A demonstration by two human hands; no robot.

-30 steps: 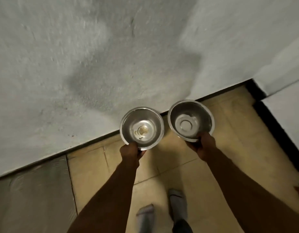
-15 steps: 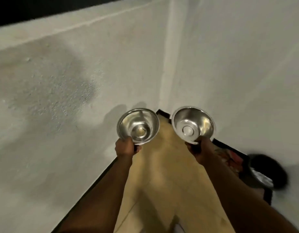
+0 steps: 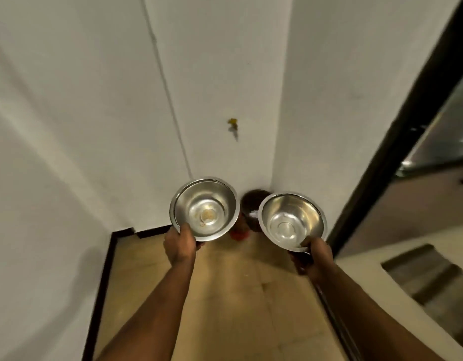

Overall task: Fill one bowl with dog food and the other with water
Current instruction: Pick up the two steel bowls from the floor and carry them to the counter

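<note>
I hold two shiny steel bowls out in front of me, both tilted toward the camera and empty. My left hand (image 3: 180, 244) grips the near rim of the left bowl (image 3: 205, 208), which has a small brownish stain at its bottom. My right hand (image 3: 313, 256) grips the near rim of the right bowl (image 3: 293, 221), whose inside looks clean. The bowls are apart, not touching.
A small yellow tap (image 3: 233, 124) sticks out of the white wall ahead. A dark round container (image 3: 252, 201) and something red (image 3: 239, 231) sit on the floor in the corner, behind the bowls. Tan floor tiles (image 3: 225, 295) run between walls; a dark door frame (image 3: 397, 142) stands right.
The view has swung from the wall and floor to the corridor's far corner. Both hands keep their bowls; the tap and the corner container have come into sight.
</note>
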